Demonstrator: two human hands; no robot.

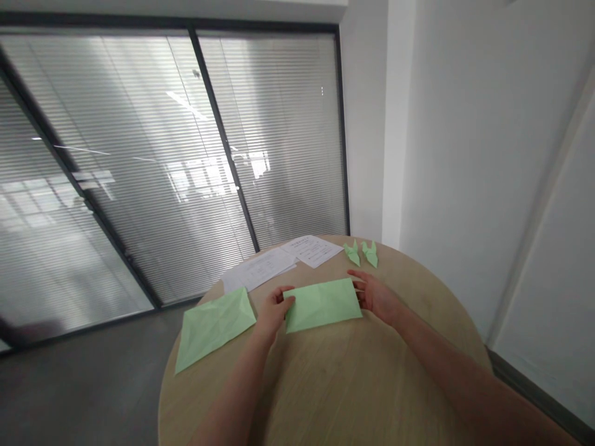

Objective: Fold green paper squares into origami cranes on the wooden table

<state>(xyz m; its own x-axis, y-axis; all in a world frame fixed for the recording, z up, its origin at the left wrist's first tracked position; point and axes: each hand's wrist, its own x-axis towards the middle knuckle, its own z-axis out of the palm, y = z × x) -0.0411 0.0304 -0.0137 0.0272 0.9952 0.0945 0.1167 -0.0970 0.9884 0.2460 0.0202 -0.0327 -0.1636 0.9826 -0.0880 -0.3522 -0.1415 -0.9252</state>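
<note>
A light green sheet folded into a rectangle [323, 303] lies flat on the round wooden table [353, 384]. My left hand [274, 310] rests at its left end, fingers curled onto the edge. My right hand [374, 294] is at its right end, fingers spread and touching the paper's edge. A second, larger green sheet [214, 325] with fold creases lies to the left of my left hand.
Two small folded green paper figures [361, 253] sit at the table's far edge. White printed sheets [283, 260] lie at the far left of the table. Behind are glass doors with blinds [176, 161] and a white wall [488, 155] at the right.
</note>
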